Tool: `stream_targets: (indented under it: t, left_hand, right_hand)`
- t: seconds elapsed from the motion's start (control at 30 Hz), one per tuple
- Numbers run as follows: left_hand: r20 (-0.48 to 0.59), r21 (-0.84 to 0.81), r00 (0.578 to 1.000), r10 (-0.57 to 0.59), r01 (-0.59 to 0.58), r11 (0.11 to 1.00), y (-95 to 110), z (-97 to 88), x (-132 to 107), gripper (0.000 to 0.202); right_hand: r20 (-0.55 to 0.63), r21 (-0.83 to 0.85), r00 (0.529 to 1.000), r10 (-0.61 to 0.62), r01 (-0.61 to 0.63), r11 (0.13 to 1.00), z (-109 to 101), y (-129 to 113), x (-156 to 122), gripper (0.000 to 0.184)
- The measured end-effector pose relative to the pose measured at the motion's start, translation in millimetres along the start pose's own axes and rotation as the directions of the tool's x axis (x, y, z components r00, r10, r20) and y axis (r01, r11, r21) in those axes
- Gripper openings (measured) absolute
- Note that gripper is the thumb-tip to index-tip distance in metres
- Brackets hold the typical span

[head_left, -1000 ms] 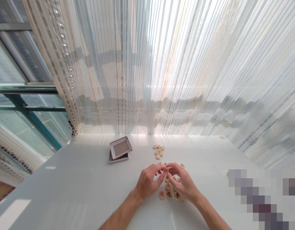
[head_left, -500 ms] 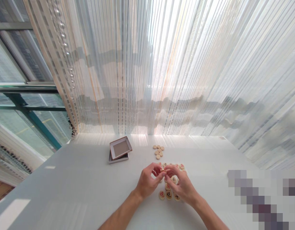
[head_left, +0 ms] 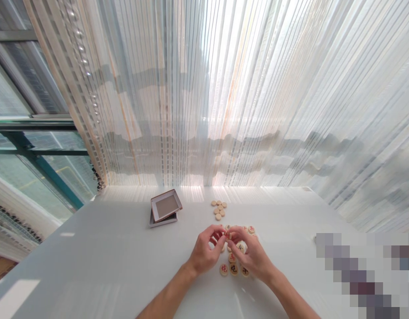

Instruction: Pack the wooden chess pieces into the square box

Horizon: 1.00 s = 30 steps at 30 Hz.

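My left hand and my right hand meet over a group of xiangqi pieces. Between their fingertips is a round xiangqi piece with a red character turned towards me. Both hands pinch it. Below them lie a red-marked piece, a black-marked piece and another black-marked piece. One more red piece sits just above these. A row of pieces runs behind my fingers, with a red one at its right end. My hands partly cover the group.
Farther back on the white table lies a cluster of several blank-faced pieces. An open box stands at the back left, its lid resting tilted on it. A sheer curtain hangs behind the table. A blurred-out patch covers the lower right.
The piece at my fingertips has turned, so that its red character now faces me. Both hands stay nearly in place. The view has shifted slightly.
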<state>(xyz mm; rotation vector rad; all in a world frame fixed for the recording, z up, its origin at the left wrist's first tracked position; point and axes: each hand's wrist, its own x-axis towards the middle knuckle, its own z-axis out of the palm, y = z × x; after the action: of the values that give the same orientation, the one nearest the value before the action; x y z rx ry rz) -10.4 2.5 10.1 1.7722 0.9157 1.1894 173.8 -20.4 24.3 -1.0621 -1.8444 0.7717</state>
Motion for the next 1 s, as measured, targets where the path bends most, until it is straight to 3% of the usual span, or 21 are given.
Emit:
stream_targets:
  t: [0.37,1.0]
  left_hand:
    - [0.005,-0.016,1.000,-0.021,0.021,1.000,-2.8,3.0,-0.1,0.023]
    - [0.045,-0.094,0.995,-0.084,0.088,0.992,-6.1,4.6,-2.0,0.032]
  right_hand:
    - [0.014,0.062,1.000,0.021,-0.021,0.998,2.0,-1.3,-0.5,0.021]
    - [0.045,0.005,0.999,-0.025,0.025,1.000,-1.2,-7.0,0.3,0.021]
